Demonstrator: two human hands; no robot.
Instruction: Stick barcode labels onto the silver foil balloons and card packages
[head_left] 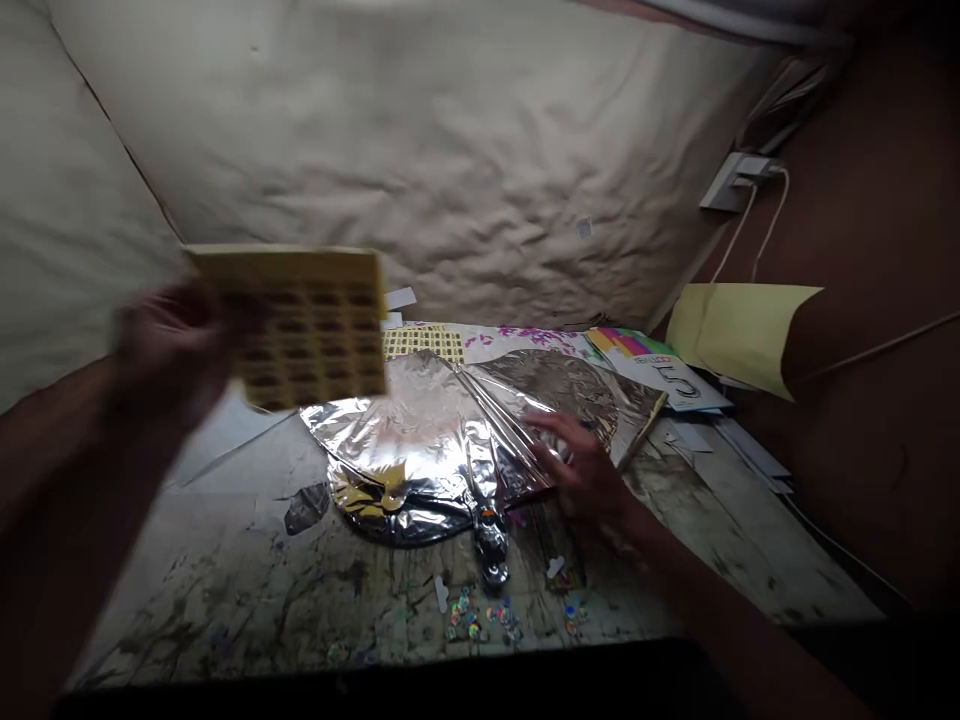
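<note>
My left hand (176, 345), blurred by motion, holds up a yellow sticker sheet (307, 325) with rows of small dark rectangles, raised above the table at the left. My right hand (581, 465) rests with fingers spread flat on crinkled silver foil (420, 440) that lies across the middle of the table. A second yellow gridded sheet (424, 342) lies flat behind the foil.
Scissors (489, 530) lie at the foil's front edge. Several small holographic stickers (480, 620) are scattered near the table's front. A colourful paper pack (652, 365) and a pale yellow sheet (739, 330) sit at the right. A wall socket with white cables (739, 180) is at the upper right.
</note>
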